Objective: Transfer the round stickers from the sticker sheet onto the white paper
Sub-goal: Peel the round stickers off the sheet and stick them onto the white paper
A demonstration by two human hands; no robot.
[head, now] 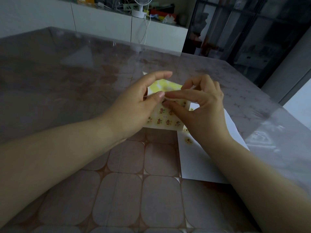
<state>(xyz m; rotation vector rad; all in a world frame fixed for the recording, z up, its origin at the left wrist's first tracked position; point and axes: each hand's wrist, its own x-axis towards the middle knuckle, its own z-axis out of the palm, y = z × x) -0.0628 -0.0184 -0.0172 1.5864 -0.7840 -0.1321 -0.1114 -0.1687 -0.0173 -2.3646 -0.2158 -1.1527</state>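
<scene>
Right hand (202, 106) on sticker sheet (165, 122)

Lost much of the sticker sheet (165, 126) behind the left hand (134, 105) and the right hand (203, 108). Could not read the small pictures on its round stickers (168, 122). Could not tell whether the right thumb and forefinger pinched a sticker or only the sheet's edge. Lost part of the white paper (196, 162) under the right forearm. Saw the fan (141, 6) cut off at the top edge.
</scene>
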